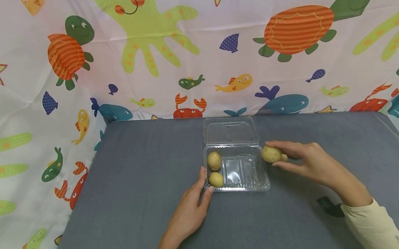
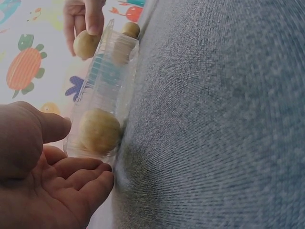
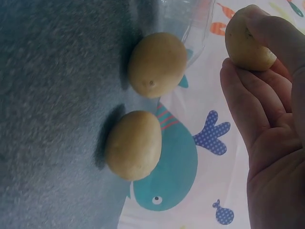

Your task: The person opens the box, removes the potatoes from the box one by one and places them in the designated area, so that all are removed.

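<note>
A clear plastic clamshell container [image 1: 238, 186] lies with its lid folded back. Two potatoes, a rear one [image 1: 214, 161] and a front one [image 1: 216, 179], sit along its left side. My left hand [image 1: 189, 212] touches the container's front left corner, index finger along the side and thumb at the front edge. Just off the container's right side, my right hand [image 1: 310, 163] pinches a potato [image 1: 271, 154] between thumb and fingers, raised off the table. Two more potatoes, an upper one [image 3: 157, 65] and a lower one [image 3: 134, 145], rest on the table in the right wrist view.
A grey cloth covers the table [image 1: 139, 202]. Behind it and at the sides hangs a white curtain [image 1: 169, 84] printed with sea animals. The open lid [image 1: 230, 131] lies behind the container. A dark patch [image 1: 330, 207] shows beside the right forearm.
</note>
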The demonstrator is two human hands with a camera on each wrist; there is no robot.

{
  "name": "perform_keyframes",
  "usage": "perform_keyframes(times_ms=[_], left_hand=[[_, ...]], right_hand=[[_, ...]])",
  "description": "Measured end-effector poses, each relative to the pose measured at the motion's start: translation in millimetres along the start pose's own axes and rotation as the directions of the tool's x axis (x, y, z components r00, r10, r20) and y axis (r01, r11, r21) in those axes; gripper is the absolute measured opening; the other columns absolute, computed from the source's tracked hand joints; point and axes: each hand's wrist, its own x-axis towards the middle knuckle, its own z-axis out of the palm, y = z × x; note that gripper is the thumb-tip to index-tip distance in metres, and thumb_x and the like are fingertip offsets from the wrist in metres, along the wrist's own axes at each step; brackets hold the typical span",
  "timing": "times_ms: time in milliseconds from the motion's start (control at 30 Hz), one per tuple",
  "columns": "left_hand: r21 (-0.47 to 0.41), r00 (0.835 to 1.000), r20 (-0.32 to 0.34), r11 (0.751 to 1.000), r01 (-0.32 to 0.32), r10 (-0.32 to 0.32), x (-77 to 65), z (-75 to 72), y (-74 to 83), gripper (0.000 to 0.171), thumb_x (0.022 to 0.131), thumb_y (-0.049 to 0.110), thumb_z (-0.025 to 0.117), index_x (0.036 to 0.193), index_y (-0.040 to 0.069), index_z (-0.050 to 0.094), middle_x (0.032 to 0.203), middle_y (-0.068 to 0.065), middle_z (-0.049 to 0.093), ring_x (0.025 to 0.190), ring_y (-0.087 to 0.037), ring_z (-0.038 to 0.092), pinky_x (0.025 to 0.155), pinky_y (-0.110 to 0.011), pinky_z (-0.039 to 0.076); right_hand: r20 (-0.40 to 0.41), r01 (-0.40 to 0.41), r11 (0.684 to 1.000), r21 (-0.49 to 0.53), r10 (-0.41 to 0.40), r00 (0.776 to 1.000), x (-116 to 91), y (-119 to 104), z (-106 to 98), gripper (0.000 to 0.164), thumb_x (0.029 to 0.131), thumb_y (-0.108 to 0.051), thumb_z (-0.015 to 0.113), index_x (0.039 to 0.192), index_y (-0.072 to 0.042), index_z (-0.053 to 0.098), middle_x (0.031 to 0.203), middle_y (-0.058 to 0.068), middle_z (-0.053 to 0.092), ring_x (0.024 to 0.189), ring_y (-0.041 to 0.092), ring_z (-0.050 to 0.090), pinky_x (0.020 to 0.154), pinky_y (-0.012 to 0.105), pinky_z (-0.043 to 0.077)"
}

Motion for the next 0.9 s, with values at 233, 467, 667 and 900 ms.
perform_keyframes(times_ms=[233, 467, 667, 900], left_hand=[[-0.005, 1.000, -0.005, 1.000, 0.004, -0.004, -0.4, 1.1, 0.2, 0.067, 0.113, 0.026, 0.055, 0.167, 0.002, 0.022, 0.169, -0.011, 0.031, 0.155, -0.021, 0.032, 0.126, -0.046, 0.030], [-0.012, 1.000, -0.008, 1.000, 0.007, -0.007, -1.0, 0.5, 1.1, 0.068, 0.113, 0.029, 0.054, 0.167, 0.003, 0.022, 0.169, -0.010, 0.031, 0.155, -0.020, 0.032, 0.126, -0.046, 0.030], [-0.006, 1.000, -0.008, 1.000, 0.012, -0.012, -1.7, 0.8, 0.4, 0.068, 0.113, 0.029, 0.054, 0.167, 0.003, 0.022, 0.169, -0.010, 0.031, 0.155, -0.020, 0.032, 0.126, -0.046, 0.030], [-0.012, 1.000, -0.012, 1.000, 0.007, -0.007, -1.4, 0.9, -0.2, 0.068, 0.113, 0.031, 0.054, 0.167, 0.004, 0.023, 0.169, -0.008, 0.033, 0.155, -0.018, 0.032, 0.126, -0.044, 0.030]], right_hand=[[-0.013, -0.004, 1.000, 0.003, 0.004, 1.000, -6.9, 5.1, -2.7, 0.068, 0.082, -0.007, 0.093, 0.144, -0.022, 0.068, 0.135, 0.000, 0.073, 0.116, 0.016, 0.071, 0.093, 0.007, 0.049], [-0.036, 0.005, 1.000, -0.011, -0.005, 0.999, -10.6, 7.4, -4.1, 0.070, 0.080, -0.006, 0.094, 0.143, -0.022, 0.068, 0.133, 0.000, 0.074, 0.115, 0.011, 0.071, 0.093, 0.006, 0.048], [-0.056, 0.006, 1.000, -0.015, -0.006, 0.998, -17.4, 10.2, -6.4, 0.075, 0.078, -0.004, 0.095, 0.144, -0.024, 0.068, 0.134, 0.000, 0.073, 0.115, 0.001, 0.068, 0.094, 0.006, 0.048], [-0.067, 0.005, 0.999, -0.031, -0.007, 0.998, -24.2, 12.4, -10.4, 0.075, 0.078, -0.003, 0.095, 0.144, -0.026, 0.067, 0.135, -0.001, 0.073, 0.117, -0.005, 0.065, 0.094, 0.005, 0.047]])
